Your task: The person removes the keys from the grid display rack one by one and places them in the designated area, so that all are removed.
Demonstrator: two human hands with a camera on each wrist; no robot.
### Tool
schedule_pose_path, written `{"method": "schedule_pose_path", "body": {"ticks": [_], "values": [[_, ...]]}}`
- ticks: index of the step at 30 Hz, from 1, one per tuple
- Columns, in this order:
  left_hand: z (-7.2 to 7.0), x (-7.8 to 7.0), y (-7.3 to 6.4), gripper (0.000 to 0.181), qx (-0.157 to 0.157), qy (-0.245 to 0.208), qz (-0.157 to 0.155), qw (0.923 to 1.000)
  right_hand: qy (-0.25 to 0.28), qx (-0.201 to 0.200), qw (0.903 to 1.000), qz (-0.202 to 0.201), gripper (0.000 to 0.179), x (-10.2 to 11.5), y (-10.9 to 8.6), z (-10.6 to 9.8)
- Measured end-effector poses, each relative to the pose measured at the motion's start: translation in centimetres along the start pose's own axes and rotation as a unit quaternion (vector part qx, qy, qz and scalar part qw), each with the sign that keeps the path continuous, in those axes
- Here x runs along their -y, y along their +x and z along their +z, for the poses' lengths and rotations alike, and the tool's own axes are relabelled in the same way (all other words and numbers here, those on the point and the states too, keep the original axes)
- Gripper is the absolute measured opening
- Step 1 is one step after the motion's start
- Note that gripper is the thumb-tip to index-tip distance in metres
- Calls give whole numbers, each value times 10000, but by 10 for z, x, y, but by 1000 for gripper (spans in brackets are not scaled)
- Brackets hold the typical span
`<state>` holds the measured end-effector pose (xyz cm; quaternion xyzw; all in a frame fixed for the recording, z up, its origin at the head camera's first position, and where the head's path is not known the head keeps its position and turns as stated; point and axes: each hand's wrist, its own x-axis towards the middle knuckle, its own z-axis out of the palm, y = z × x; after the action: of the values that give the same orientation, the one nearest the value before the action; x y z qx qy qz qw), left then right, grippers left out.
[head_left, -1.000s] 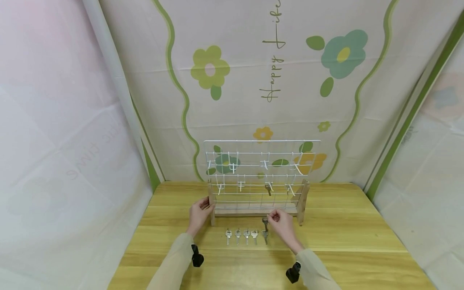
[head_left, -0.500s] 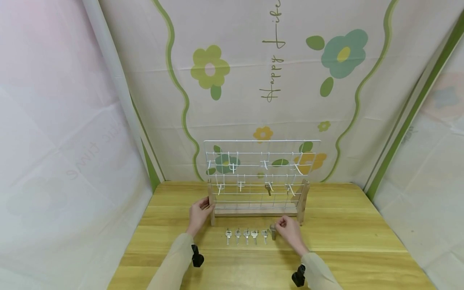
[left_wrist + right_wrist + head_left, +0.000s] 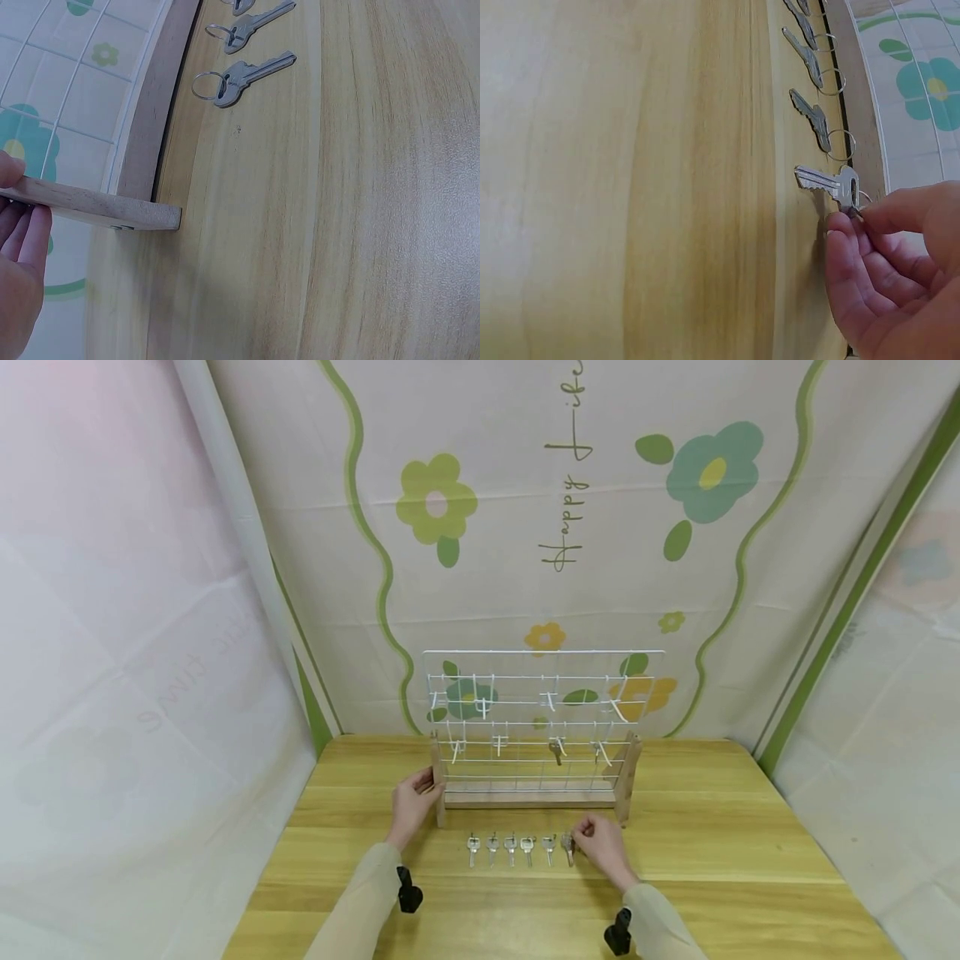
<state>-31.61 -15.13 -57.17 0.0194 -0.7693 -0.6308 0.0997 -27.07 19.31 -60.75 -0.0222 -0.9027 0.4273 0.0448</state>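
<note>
At the rack's left end my left hand (image 3: 411, 808) grips the wooden upright (image 3: 97, 206), thumb on one side and fingers on the other. My right hand (image 3: 602, 845) pinches a metal key (image 3: 847, 185) near its head and ring, at the right end of a row on the table. In the right wrist view its blade appears raised off the wood, and the fingertips hide part of the ring. Several other keys with rings lie to its left, among them one key (image 3: 244, 79) nearest the left upright and another key (image 3: 811, 120) beside the held one.
A white wire rack (image 3: 543, 652) with several hooks in two rows stands on a wooden base (image 3: 528, 798) behind the keys. One brownish key (image 3: 556, 753) hangs from a lower hook. A flower-printed cloth (image 3: 487, 527) encloses the wooden table (image 3: 712, 843) at the back and sides.
My right hand has moved right and slightly down with the key, from above the neighbouring key to the row's right end. My left hand has stayed on the upright.
</note>
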Motion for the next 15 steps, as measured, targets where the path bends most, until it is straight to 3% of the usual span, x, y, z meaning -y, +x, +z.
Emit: {"method": "schedule_pose_path", "body": {"ticks": [7, 15], "values": [[-1, 2, 0, 41, 33, 20, 15, 10000, 5, 45, 9998, 207, 7, 1, -1, 1], [-2, 1, 1, 43, 74, -62, 0, 10000, -222, -10, 9997, 83, 7, 4, -1, 1]]}}
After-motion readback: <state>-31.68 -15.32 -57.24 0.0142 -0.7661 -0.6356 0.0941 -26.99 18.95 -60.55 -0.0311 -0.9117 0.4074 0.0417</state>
